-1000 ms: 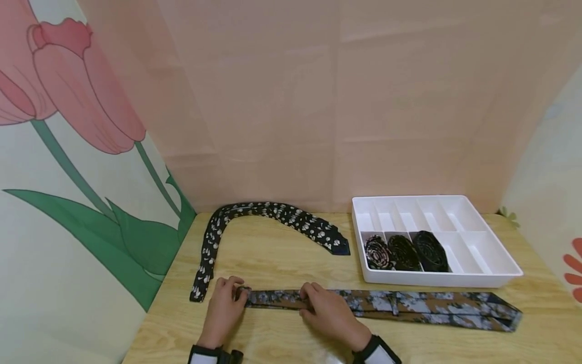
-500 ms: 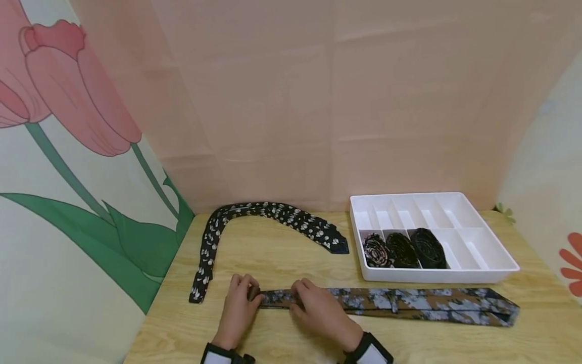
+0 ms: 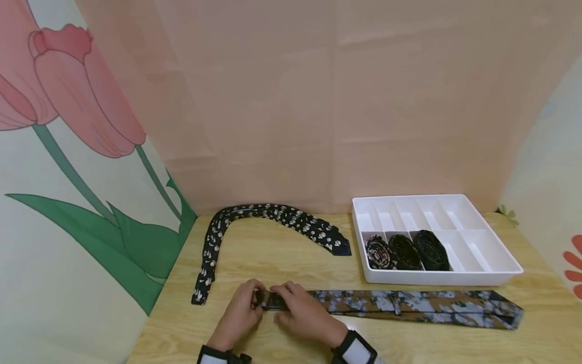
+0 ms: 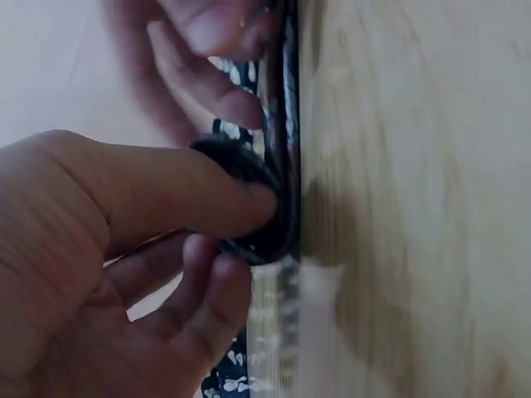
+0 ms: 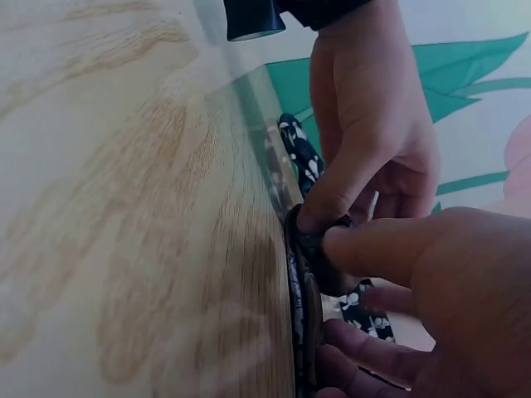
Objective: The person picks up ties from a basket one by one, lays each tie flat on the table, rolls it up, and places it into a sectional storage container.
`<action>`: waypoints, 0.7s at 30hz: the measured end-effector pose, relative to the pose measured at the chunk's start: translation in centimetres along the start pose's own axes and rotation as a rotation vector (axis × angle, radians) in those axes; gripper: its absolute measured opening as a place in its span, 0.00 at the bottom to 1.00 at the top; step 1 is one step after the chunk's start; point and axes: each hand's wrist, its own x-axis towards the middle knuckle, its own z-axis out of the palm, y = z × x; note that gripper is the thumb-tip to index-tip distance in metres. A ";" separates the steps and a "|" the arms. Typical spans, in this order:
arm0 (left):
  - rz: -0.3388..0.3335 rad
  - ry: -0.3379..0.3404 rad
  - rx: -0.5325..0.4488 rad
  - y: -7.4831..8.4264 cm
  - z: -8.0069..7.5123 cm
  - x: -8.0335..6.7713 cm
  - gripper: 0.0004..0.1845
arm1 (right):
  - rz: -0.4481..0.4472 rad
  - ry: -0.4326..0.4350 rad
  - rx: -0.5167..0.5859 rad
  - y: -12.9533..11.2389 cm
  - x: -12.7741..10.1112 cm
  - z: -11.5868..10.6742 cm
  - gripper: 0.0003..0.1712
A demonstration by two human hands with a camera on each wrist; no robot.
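Observation:
A brown and grey patterned tie (image 3: pixel 409 303) lies flat along the front of the wooden table (image 3: pixel 282 258), its narrow end rolled into a small coil (image 3: pixel 271 300). My left hand (image 3: pixel 241 316) pinches that coil (image 4: pixel 249 207) between thumb and fingers. Close beside it, my right hand (image 3: pixel 304 313) grips the same coil (image 5: pixel 311 249) from the other side. The wide end of the tie (image 3: pixel 504 311) reaches the right front of the table.
A black tie with white dots (image 3: pixel 254 222) curves across the back left of the table. A white divided tray (image 3: pixel 473 253) at the right holds three rolled ties (image 3: pixel 404 251) in its front compartments. Pink and floral backdrop panels close in the table.
The rolled end has grown and travelled right along the tie. Both hands have drawn close together around it; the right hand slid left.

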 end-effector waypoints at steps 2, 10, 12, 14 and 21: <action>0.004 0.024 0.046 -0.1 -0.1 -0.1 0.22 | 0.002 0.022 0.006 -0.1 0.0 -0.1 0.31; 0.041 -0.001 0.121 -0.5 0.0 -0.3 0.22 | 0.025 0.070 -0.014 -0.6 0.2 -0.2 0.21; 0.055 -0.003 0.140 -0.3 -0.1 -0.3 0.22 | 0.036 0.084 -0.031 -0.7 0.4 -0.2 0.20; 0.054 -0.008 0.135 -0.2 -0.3 -0.3 0.23 | 0.045 0.093 -0.046 -0.6 0.6 0.0 0.21; 0.106 -0.038 0.042 0.0 -0.6 -0.1 0.22 | 0.102 0.088 -0.081 0.1 0.7 0.5 0.20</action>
